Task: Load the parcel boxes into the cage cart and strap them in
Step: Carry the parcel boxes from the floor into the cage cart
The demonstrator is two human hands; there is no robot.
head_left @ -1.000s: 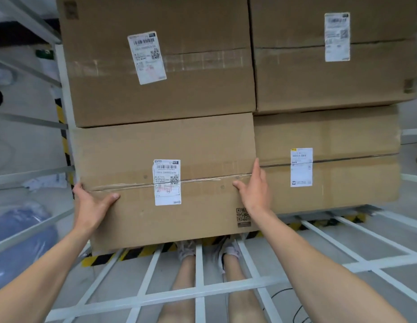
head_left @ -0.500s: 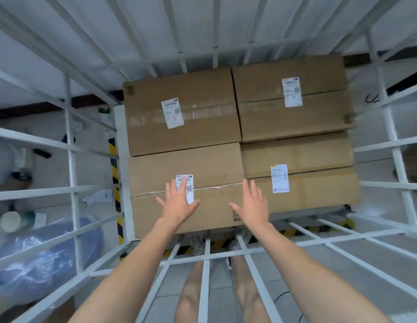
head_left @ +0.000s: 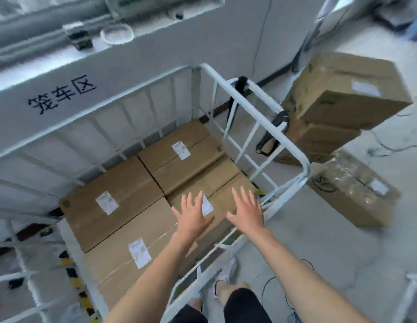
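Note:
Several brown parcel boxes with white labels lie flat inside the white cage cart [head_left: 256,108]. The front left box [head_left: 123,252] and the back left box [head_left: 109,199] sit side by side, with the back right box [head_left: 179,155] beyond them. My left hand [head_left: 191,217] and my right hand [head_left: 246,210] hover above the front right box [head_left: 226,183], fingers spread and holding nothing. Black straps [head_left: 270,136] hang from the cart's right rail.
More parcel boxes are stacked on the floor to the right of the cart, a tall stack [head_left: 338,103] and a taped box [head_left: 352,192] nearer me. A white wall with black characters [head_left: 63,94] stands behind the cart. My feet [head_left: 223,280] stand at the cart's front.
My head has risen and turned right, so the cart is seen from above. Both hands have come off the front left box and now hover open over the right one.

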